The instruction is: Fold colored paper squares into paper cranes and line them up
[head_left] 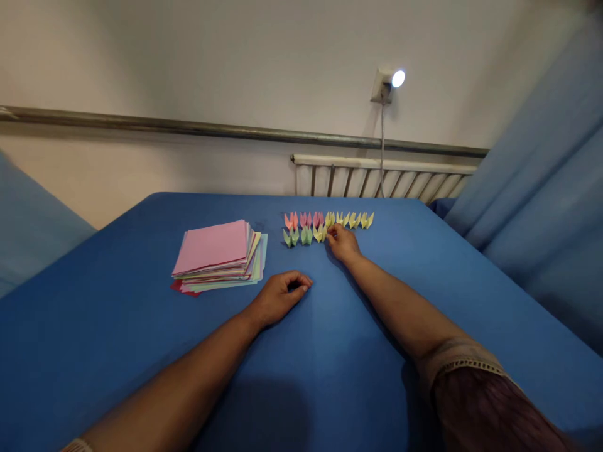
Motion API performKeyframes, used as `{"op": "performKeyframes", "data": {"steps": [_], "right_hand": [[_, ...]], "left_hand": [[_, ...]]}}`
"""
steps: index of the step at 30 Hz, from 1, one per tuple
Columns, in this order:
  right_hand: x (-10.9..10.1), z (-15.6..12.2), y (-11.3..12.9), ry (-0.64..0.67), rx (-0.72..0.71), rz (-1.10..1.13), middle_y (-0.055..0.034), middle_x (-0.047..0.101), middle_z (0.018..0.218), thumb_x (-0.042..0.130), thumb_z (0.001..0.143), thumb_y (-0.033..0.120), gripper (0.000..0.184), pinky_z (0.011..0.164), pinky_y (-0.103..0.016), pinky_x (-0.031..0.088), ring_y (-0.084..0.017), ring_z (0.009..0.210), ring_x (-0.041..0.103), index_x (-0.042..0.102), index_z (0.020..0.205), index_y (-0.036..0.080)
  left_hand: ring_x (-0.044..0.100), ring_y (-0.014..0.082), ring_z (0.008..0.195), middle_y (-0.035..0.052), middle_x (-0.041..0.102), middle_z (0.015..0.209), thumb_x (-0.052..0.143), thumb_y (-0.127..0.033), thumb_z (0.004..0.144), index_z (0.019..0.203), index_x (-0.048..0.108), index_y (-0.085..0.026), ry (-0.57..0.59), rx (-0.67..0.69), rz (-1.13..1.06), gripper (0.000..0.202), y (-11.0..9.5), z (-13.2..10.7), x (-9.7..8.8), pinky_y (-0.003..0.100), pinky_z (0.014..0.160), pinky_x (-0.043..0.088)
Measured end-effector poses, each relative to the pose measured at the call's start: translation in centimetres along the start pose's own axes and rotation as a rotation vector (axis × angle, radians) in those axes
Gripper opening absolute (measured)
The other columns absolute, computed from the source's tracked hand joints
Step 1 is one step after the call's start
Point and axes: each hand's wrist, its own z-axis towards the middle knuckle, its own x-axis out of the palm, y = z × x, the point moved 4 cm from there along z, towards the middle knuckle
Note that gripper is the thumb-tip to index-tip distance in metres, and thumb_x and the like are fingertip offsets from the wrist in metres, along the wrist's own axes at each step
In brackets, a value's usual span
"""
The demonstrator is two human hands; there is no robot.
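On the blue table (141, 351), my right hand (343, 243) reaches far forward, its fingers pinched at a small yellow folded paper piece (320, 233) at the right end of the nearer row. Two rows of small folded paper pieces lie there: pink and yellow ones in the back row (330, 220), green and yellow ones in the front row (299, 236). My left hand (279, 297) rests on the table nearer to me, fingers loosely curled under, with nothing visible in it. A stack of coloured paper sheets (219, 256), pink on top, lies left of the rows.
A wall with a metal rail (141, 124) runs behind the table. A white radiator (381, 177) and a wall socket with a lit lamp (390, 81) are at the back right. Blue curtains hang at the right (541, 188) and far left.
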Motion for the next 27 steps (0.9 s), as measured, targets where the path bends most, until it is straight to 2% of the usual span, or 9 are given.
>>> {"op": "performKeyframes", "data": {"steps": [6, 12, 27], "right_hand": [[0.1, 0.1, 0.0, 0.014, 0.007, -0.019, -0.0022, 0.068, 0.088, 0.056, 0.083, 0.024, 0.016, 0.075, -0.027, 0.046, -0.015, 0.076, 0.061, 0.063, 0.097, 0.020], [0.3, 0.5, 0.0, 0.030, -0.004, -0.022, -0.0016, 0.069, 0.089, 0.055, 0.083, 0.022, 0.014, 0.076, -0.027, 0.046, -0.015, 0.076, 0.061, 0.065, 0.093, 0.020], [1.0, 1.2, -1.2, 0.019, 0.040, 0.070, 0.0016, 0.067, 0.079, 0.055, 0.082, 0.024, 0.012, 0.071, -0.026, 0.047, -0.014, 0.071, 0.062, 0.064, 0.088, 0.023]], "left_hand": [[0.063, 0.0204, 0.093, 0.0082, 0.069, 0.095, 0.057, -0.031, 0.079, 0.083, 0.065, -0.015, -0.004, 0.003, 0.020, 0.018, 0.1, 0.0, 0.0, 0.034, 0.090, 0.047], [0.064, 0.0203, 0.094, 0.0074, 0.070, 0.095, 0.058, -0.029, 0.079, 0.082, 0.065, -0.016, -0.010, 0.015, 0.023, 0.015, 0.1, -0.1, 0.0, 0.034, 0.090, 0.047], [0.063, 0.0201, 0.093, 0.0074, 0.070, 0.094, 0.057, -0.027, 0.079, 0.082, 0.066, -0.016, -0.014, 0.017, 0.035, 0.015, 0.1, -0.1, 0.0, 0.034, 0.089, 0.048]]}}
